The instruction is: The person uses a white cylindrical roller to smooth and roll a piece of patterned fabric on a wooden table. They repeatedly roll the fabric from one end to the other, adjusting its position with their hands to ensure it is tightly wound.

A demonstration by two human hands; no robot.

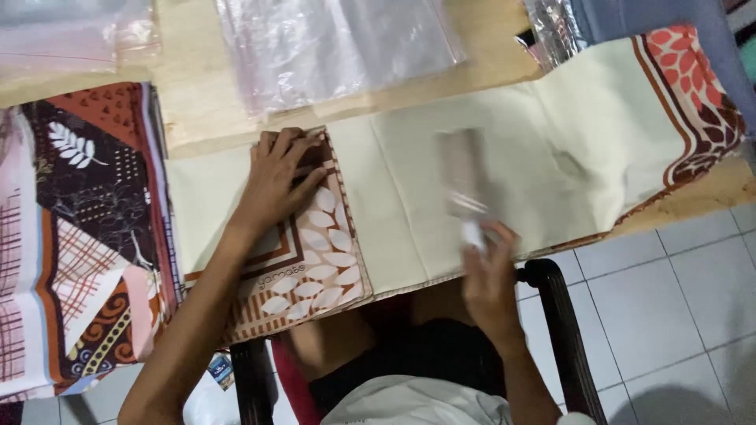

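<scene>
Left hand (277,179) flat, fingers spread, pinning folded patterned corner of cream cloth (409,212) on worktop (197,86). Right hand (490,275) grips blurred card-like object (463,177) over cloth. Best keep pressure on fold, square edges. Plastic bags (331,47) beyond.

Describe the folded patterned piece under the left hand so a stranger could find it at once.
Start at the long cream cloth spread across the wooden table. Near its left end, the left hand presses flat on a folded cloth corner. Unlike the dark multicoloured stack of fabrics to its left, it shows white leaves on a salmon border with brown stripes.
</scene>
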